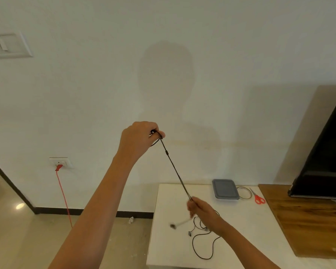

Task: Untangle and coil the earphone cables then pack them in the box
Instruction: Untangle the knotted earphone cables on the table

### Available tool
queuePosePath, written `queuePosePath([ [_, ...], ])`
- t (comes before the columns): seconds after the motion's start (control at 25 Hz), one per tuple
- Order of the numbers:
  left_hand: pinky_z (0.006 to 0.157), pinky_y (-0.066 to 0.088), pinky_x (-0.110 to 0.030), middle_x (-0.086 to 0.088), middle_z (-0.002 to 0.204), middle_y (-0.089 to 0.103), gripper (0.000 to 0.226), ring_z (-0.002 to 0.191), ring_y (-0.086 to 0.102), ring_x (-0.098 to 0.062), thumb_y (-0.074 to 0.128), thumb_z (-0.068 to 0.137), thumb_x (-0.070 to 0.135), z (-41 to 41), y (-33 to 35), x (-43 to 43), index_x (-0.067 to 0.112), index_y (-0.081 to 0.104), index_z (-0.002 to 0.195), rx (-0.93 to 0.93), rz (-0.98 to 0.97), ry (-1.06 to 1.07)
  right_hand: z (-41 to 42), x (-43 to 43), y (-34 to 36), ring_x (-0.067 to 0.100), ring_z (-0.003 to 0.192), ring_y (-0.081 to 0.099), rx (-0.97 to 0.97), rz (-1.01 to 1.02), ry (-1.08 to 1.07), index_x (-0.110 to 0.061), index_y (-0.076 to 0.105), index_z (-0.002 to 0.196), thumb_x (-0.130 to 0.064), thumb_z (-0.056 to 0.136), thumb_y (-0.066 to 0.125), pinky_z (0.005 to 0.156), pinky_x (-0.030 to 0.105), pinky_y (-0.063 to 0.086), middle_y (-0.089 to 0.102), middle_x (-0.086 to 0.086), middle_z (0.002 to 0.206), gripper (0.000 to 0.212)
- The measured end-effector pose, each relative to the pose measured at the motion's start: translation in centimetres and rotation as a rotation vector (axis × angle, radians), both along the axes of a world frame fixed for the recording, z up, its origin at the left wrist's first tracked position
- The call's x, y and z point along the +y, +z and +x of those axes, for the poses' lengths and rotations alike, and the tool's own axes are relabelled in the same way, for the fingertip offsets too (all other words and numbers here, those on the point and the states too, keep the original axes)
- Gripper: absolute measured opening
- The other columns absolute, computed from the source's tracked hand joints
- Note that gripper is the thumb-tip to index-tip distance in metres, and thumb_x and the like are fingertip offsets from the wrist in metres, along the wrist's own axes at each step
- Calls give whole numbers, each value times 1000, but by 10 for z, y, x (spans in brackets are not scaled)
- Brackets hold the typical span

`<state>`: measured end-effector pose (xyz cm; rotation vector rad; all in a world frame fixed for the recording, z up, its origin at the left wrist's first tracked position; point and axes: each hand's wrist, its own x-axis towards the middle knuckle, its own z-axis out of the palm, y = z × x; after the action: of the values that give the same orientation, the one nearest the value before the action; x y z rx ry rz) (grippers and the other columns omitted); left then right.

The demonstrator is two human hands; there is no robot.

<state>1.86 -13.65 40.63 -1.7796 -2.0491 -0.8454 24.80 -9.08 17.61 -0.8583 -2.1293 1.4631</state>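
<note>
A black earphone cable [174,167] runs taut and slanted between my two hands. My left hand [142,137] is raised high in front of the wall and pinches the cable's upper end. My right hand [201,209] is low over the white table [246,228] and grips the lower part; it is blurred. Below the right hand a blurred end of the cable [174,226] dangles. A second black earphone cable [203,241] lies in loose loops on the table under my right wrist. The box [225,189], closed with a grey lid, sits at the table's far edge.
A ring of tape [244,192] and red-handled scissors [257,197] lie right of the box. A wooden top [306,220] with a dark screen [324,162] stands at right. A red cord [63,193] hangs from a wall socket at left.
</note>
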Motion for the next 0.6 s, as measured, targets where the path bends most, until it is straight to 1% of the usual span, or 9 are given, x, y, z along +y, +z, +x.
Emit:
queuePosePath([
  [0.12, 47, 32, -23, 9, 57, 56, 26, 56, 51, -9, 59, 87, 46, -16, -15, -5, 25, 67, 75, -79, -35, 13, 59, 11, -47, 9, 71, 46, -278, 11, -34, -14, 50, 85, -30, 100, 38, 67, 26, 41, 52, -7, 76, 25],
  [0.2, 46, 28, -22, 13, 53, 52, 23, 50, 47, -5, 60, 88, 40, -27, -29, -7, 24, 66, 73, -141, -100, 33, 100, 24, -70, 9, 72, 48, -440, 22, -62, -13, 52, 88, -23, 100, 37, 67, 30, 46, 57, -2, 82, 21],
  [0.24, 47, 29, -21, 13, 54, 54, 22, 50, 47, -3, 60, 89, 38, -32, -38, -7, 24, 65, 72, -154, -136, 48, 117, 31, -78, 10, 73, 49, -512, 31, -84, -13, 53, 88, -18, 100, 38, 71, 31, 48, 58, 3, 85, 20],
  [0.28, 47, 30, -21, 12, 57, 58, 22, 51, 48, -4, 59, 90, 37, -37, -48, -6, 24, 64, 72, -162, -170, 58, 130, 39, -83, 11, 72, 49, -574, 34, -124, -13, 54, 86, -13, 99, 38, 70, 31, 48, 58, 6, 84, 20],
  [0.36, 50, 34, -22, 10, 75, 69, 20, 55, 51, -5, 56, 92, 32, -44, -72, -1, 24, 65, 77, -207, -247, 53, 149, 51, -88, 13, 65, 46, -647, 8, -235, -13, 53, 78, -5, 96, 38, 60, 25, 45, 55, 6, 76, 25],
  [0.44, 58, 41, -24, 9, 95, 71, 19, 63, 56, -6, 50, 95, 23, -47, -97, 3, 21, 68, 89, -276, -335, 49, 155, 59, -91, 13, 60, 46, -713, 9, -326, -15, 49, 73, -4, 96, 37, 56, 19, 41, 55, 2, 71, 29],
  [0.48, 63, 45, -27, 6, 100, 70, 20, 70, 60, -11, 47, 97, 20, -46, -109, 6, 18, 67, 96, -293, -374, 57, 156, 63, -99, 13, 62, 47, -768, 21, -344, -19, 46, 70, -4, 96, 37, 57, 18, 41, 54, 0, 71, 31],
  [0.52, 66, 47, -29, 2, 102, 69, 23, 76, 62, -17, 44, 98, 20, -44, -121, 10, 15, 66, 101, -288, -404, 73, 159, 66, -109, 12, 64, 49, -816, 6, -354, -23, 40, 69, -4, 96, 36, 57, 17, 40, 52, -2, 71, 34],
  [0.6, 62, 45, -31, -9, 92, 67, 28, 74, 62, -26, 41, 100, 25, -41, -138, 16, 6, 62, 97, -271, -434, 137, 163, 67, -131, 12, 71, 52, -922, 15, -328, -28, 28, 68, -6, 98, 34, 53, 15, 38, 47, -5, 74, 37],
])
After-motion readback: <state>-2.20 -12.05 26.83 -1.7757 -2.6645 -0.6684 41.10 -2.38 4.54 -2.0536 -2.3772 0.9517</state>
